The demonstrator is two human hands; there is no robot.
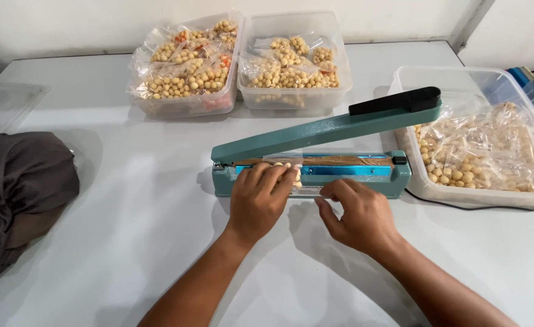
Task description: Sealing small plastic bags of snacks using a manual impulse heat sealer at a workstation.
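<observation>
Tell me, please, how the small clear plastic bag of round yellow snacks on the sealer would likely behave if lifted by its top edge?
The small clear plastic bag of round yellow snacks, pinned by the left hand, looks thin, so probably floppy. Its loose round contents would likely shift and sag downward. Unsealed on the teal sealer, it might spill if tipped.

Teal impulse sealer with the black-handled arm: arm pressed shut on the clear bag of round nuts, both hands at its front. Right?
Not quite. The head view shows the teal impulse sealer with its black-handled arm raised, not shut. Left hand and right hand do hold the clear bag of round nuts at its front.
</observation>
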